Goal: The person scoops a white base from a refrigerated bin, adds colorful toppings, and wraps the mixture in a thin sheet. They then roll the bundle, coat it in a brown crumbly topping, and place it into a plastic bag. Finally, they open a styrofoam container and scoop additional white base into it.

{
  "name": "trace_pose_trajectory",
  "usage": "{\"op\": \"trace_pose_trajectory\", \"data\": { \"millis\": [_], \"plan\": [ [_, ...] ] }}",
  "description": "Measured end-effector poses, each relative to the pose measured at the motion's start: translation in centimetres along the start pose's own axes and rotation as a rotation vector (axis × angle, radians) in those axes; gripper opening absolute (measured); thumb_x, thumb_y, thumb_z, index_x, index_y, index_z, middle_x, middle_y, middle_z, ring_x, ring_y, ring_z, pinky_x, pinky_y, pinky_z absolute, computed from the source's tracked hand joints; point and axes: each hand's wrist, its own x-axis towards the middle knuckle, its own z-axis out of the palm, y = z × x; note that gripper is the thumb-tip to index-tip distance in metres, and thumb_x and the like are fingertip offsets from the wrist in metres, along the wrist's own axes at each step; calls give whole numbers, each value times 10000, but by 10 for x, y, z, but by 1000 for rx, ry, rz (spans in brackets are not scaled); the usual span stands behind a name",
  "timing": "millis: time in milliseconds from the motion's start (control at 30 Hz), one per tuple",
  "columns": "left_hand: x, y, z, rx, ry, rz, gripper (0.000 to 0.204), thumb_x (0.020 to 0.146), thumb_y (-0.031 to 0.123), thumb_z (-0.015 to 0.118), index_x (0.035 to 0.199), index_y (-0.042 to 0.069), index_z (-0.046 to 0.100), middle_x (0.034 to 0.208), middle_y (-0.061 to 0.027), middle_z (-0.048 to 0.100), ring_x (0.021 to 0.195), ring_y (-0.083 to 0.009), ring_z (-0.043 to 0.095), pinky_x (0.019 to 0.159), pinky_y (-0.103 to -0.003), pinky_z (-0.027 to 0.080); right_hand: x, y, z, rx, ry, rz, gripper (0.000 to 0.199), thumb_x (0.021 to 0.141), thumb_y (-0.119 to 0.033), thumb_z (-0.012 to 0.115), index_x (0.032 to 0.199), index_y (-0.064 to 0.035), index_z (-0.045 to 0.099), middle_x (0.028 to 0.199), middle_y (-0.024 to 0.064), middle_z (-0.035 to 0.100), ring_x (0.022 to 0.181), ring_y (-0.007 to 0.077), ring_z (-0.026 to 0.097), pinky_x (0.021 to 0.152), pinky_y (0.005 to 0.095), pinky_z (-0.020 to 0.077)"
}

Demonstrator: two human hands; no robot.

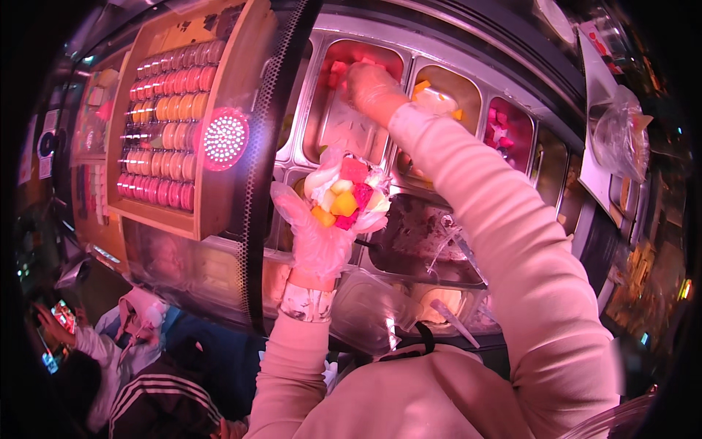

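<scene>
My left hand, in a clear glove, is closed around a dessert of white cream topped with red, yellow and magenta fruit pieces. Its wrapper or base is mostly hidden by the fingers and toppings. My right hand, also gloved, reaches into the far end of a steel pan with red fruit cubes at its back. The right fingers are bent and closed down there; what they hold, if anything, is hidden. Beside that hand is a pan of yellow fruit cubes.
Magenta fruit cubes fill a pan at the right. Nearer stands a dark-stained steel tub with a utensil, and clear-lidded containers. A perforated black divider separates a macaron display box. Other people stand at lower left.
</scene>
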Motion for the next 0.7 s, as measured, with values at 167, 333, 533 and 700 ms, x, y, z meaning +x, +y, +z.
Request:
{"op": "trace_pose_trajectory", "data": {
  "millis": [167,333,533,700],
  "plan": [
    [0,0,-4,-33,116,9,1132,783,903,499,1602,137,342,1428,-128,593,1211,-363,657,865,-595,620,12,-15,33,82,146,127,349,909,-134,622,1249,-94,692,1305,142,697,1233,363,651,974,453,549],
    [2,-3,-7,-81,56,2,1095,808,884,492,1600,142,345,1437,-129,586,1238,-365,644,882,-602,614,21,0,21,-32,33,-31,331,889,-169,669,1218,-143,694,1276,132,705,1184,328,673,953,450,555],
    [-1,-3,-2,-50,59,-35,1063,783,870,533,1593,197,389,1512,-87,529,1336,-321,558,1029,-593,520,-46,16,-20,551,346,-265,249,814,-252,772,996,-88,726,917,116,751,875,330,734,815,425,587],
    [-6,-6,-5,-101,83,16,1010,824,858,500,1576,189,409,1535,-39,514,1391,-284,506,1099,-552,475,-188,-15,-84,606,322,-624,181,846,-107,790,999,-45,719,991,84,754,922,231,732,810,366,569]
  ]
}}
